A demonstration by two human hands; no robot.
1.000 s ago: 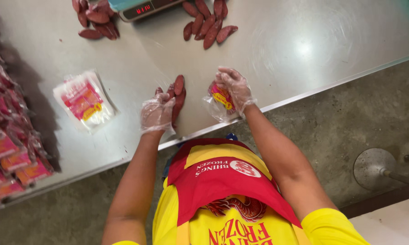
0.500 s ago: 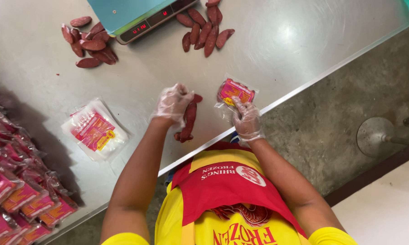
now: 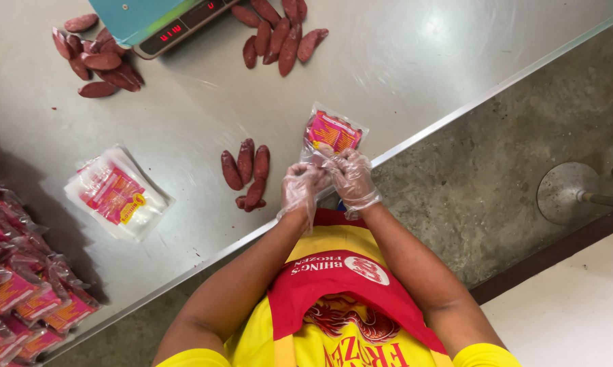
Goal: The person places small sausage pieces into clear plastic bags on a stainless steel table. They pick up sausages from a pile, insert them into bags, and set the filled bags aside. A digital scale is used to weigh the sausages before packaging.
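both gloved hands, left hand and right hand, meet at the near table edge, their fingers pinched together on the near mouth of a clear plastic pouch with a pink and orange label, which lies flat on the steel just beyond them. it looks light, limp and slippery under gloves, so the open rim seems the best place to grip. just left lie four dark red sausages, further left a stack of empty pouches, and filled packs crowd the near-left corner, with a teal scale far off.
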